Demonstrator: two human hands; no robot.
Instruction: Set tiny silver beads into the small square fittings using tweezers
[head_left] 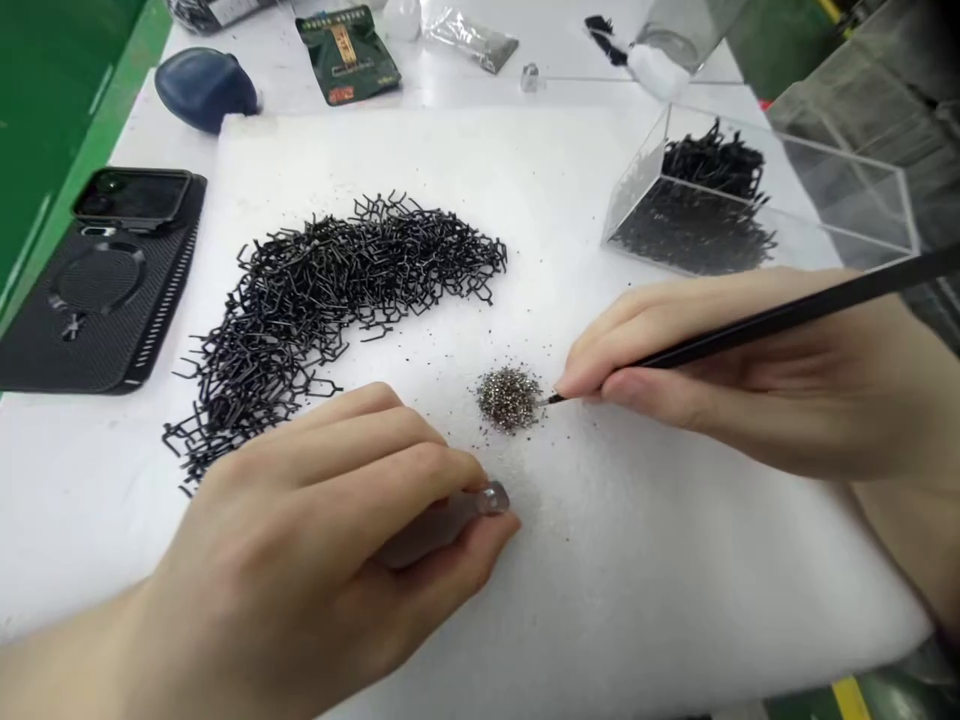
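Head view, looking down on a white foam pad (675,560) laid over a white table (465,85).

Right hand (750,370): fingers pinched together on a thin black pick tool (765,320), held like a pencil. The shaft runs up and to the right, out of the picture's edge. Its tip sits at the right rim of a small heap of tiny shiny beads (510,398); touching or just short of it, cannot tell.

Left hand (330,540): knuckles up, fingers curled closed around a small clear piece (491,497), only its end showing past the fingertips. Rest of it hidden under the hand. The hand lies low on the pad, below and left of the bead heap, apart from it.

The two hands are apart, with the bead heap between them and slightly above the left fingertips.

Around them: a big curved pile of black bent wire clips (322,300) on the pad's left half, its lower end just beside the left hand's knuckles. Loose specks scattered on the pad about the bead heap.

Upper right: clear plastic box (847,190) with more black clips heaped in its left end.

Left edge: a phone in a dark case (105,280), lying flat, camera side up. Behind it a dark blue rounded object (204,88). Further back, a dark green foil packet (346,52) and a clear bag (469,35) with grey contents
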